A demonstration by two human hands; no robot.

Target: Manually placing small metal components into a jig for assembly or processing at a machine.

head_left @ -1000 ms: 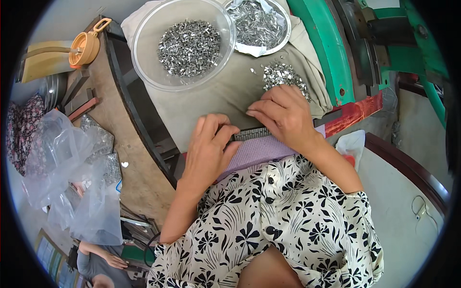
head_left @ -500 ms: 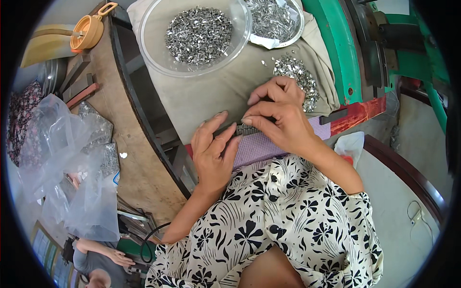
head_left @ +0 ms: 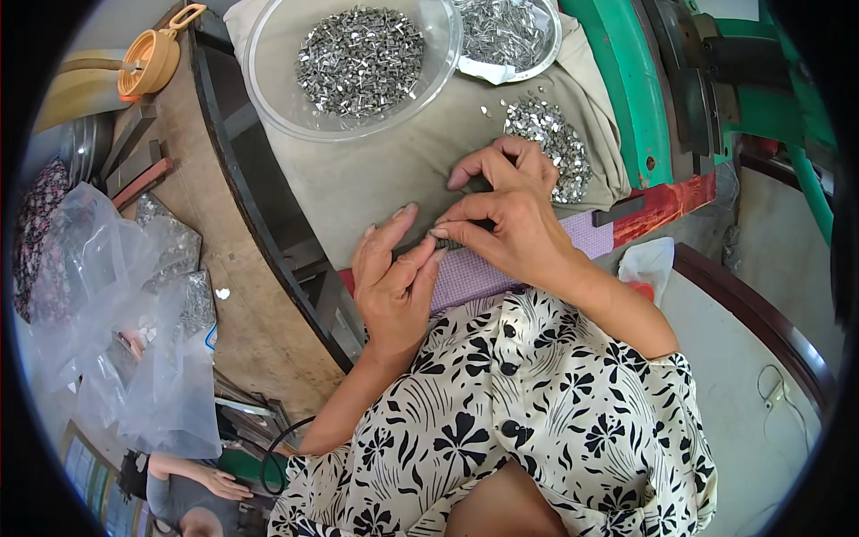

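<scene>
My left hand [head_left: 389, 282] rests at the front of the cloth-covered surface, thumb and forefinger closed at the end of a dark, narrow slotted strip [head_left: 448, 242]. Its other fingers stretch forward. Over the strip, my right hand [head_left: 514, 210] pinches thumb and forefinger together, right by the left fingertips; whatever lies in that pinch is too small to make out. Much of the strip is hidden by the hands. Beneath it lies a lilac textured cloth [head_left: 474, 276]. Just beyond my right hand is a loose pile of small shiny metal pieces [head_left: 548, 143].
A clear plastic bowl [head_left: 268, 106] of small metal parts stands at the back, beside a white-lined bowl [head_left: 555, 55] of longer ones. Green machinery [head_left: 626, 89] borders the right. At left, a wooden table [head_left: 259, 331] carries plastic bags [head_left: 170, 376] and an orange lid [head_left: 157, 67]. Another person's hand [head_left: 224, 483] shows lower left.
My right hand has shifted slightly left, bringing its pinch up against the left fingertips. Less of the strip shows between the hands. The left thumb and forefinger have drawn closer together.
</scene>
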